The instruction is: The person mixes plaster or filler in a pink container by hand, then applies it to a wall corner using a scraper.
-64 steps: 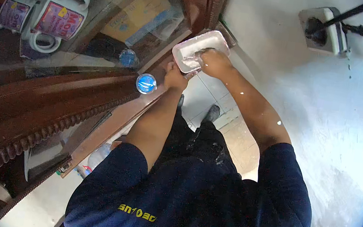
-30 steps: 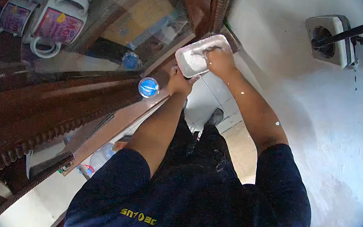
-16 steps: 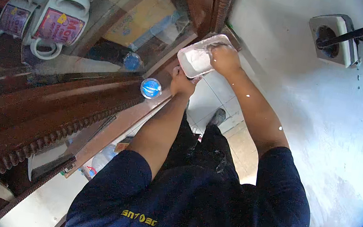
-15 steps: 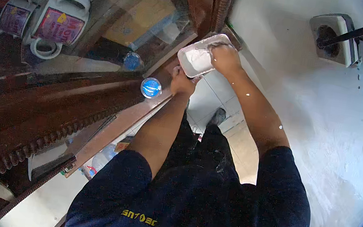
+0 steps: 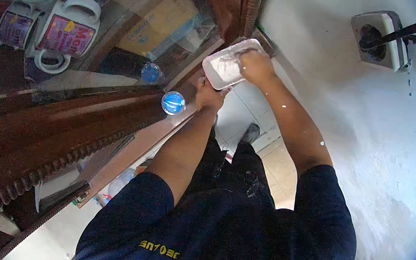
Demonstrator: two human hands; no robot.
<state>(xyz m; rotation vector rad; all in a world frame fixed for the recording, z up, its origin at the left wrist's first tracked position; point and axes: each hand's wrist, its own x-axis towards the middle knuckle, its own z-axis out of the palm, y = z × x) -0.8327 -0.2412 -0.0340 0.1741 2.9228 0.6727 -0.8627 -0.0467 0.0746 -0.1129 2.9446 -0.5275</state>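
Note:
My left hand point(image 5: 209, 94) grips the underside and lower edge of a pale pink-rimmed tray point(image 5: 221, 72) with white material in it. My right hand point(image 5: 257, 67) is closed over the tray's right part, around a small greyish tool or object too hidden to name. White flecks dot my right forearm. Just left of my left wrist, a clear cup with a blue top point(image 5: 173, 103) sits on the wooden ledge point(image 5: 180, 121) of a dark cabinet.
The glass-fronted cabinet point(image 5: 33, 126) fills the left side, with white mugs point(image 5: 66, 33), a kettle-like piece and cardboard behind glass. A pale wall point(image 5: 375, 153) is on the right, with a socket box point(image 5: 399, 45) and dark cables. Floor tiles point(image 5: 234, 112) show below the tray.
Over two seconds both hands and the tray have shifted slightly rightward in the picture. In the last half second my right hand has moved very little within the tray.

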